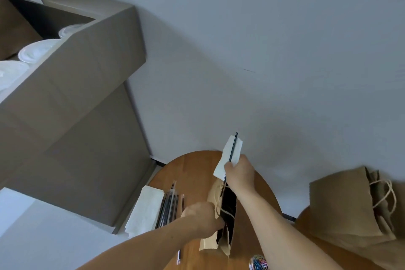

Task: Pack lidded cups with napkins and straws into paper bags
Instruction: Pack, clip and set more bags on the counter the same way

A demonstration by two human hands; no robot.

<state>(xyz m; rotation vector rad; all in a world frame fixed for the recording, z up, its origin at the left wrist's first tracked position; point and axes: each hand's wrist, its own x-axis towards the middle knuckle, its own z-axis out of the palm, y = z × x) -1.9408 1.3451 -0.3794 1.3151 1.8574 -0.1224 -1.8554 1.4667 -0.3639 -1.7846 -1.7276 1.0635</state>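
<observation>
Grey wall (241, 50) across most of the view, round wooden table (192, 173) low in the middle. On the table, upright and open-mouthed, a brown bag (228, 239) with twine handles. Right hand (240, 173) above the bag's far end, fingers curled round a white napkin (230, 155) and a dark straw (232, 149) held together; straw's lower tip at the bag mouth, napkin wholly above it. Left hand (201, 218) at the bag's left rim beside a handle, gripping the paper, fingertips seemingly tucked inside the mouth and hidden there. Left of the bag, flat on the table, a napkin stack (144, 210) with a bundle of straws (168, 206) just beside it, between stack and left hand. Lone straw (178, 256) near the table's front edge, under the left forearm. Upper left, a big brown box (87, 72), open, with lidded cups (37, 50) standing inside. Far right, spare bags (341, 204) lying on their sides, well apart from the open bag. Bottom edge, a heap of coloured clips (258, 263).
</observation>
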